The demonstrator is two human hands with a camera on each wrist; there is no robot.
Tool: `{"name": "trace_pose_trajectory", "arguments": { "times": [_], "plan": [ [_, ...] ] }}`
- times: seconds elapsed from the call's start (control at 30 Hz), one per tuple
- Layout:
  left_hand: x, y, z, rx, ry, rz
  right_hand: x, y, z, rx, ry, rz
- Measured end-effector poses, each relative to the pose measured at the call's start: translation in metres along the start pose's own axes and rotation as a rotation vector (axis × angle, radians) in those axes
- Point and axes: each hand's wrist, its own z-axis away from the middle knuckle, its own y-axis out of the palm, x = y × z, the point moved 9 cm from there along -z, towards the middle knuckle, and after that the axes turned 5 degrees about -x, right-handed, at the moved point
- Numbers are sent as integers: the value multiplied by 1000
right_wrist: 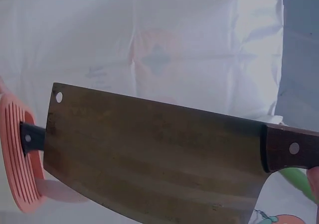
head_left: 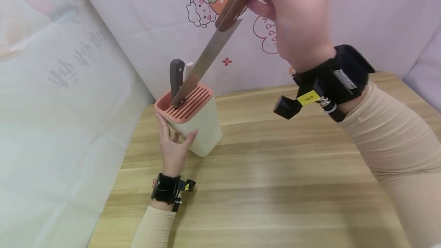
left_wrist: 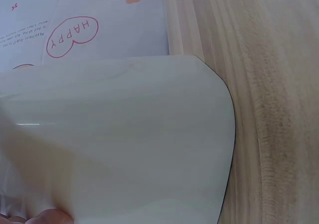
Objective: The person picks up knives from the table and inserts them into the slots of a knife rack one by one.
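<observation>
My right hand point(head_left: 299, 22) holds a cleaver point(head_left: 210, 54) by its brown wooden handle. The broad blade, with a hole near its far corner, fills the right wrist view and slants down to the slotted top of a knife block. Whether the blade touches the slots I cannot tell. My left hand point(head_left: 173, 152) grips the side of the cream knife block point(head_left: 204, 135), thumb on the near face; its fingertips point(left_wrist: 50, 217) barely show in the left wrist view. A black-handled knife point(head_left: 177, 74) stands in the block, as does something white-handled point(right_wrist: 60, 190), both partly behind the blade.
The block stands on a wood-grain table point(head_left: 268, 163) near its back left corner. Behind is a pale cloth point(head_left: 151, 22) with cartoon prints, and another hangs along the left side. Each wrist wears a black strap with a small camera.
</observation>
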Motion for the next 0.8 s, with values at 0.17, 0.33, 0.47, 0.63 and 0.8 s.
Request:
{"name": "trace_pose_trajectory", "arguments": {
  "times": [0.17,0.33,0.47,0.63,0.8],
  "plan": [
    [-4,4,4,3,-32,-18,-19,10,5,56,41,126],
    [11,12,-2,1,5,-11,-25,19,1,113,37,210],
    [8,17,-5,3,50,-7,-26,29,-9,140,37,276],
    [6,17,-6,-5,86,-22,-39,55,-16,231,75,375],
    [6,20,-7,-9,90,-16,-47,67,-24,260,56,470]
  ]
}}
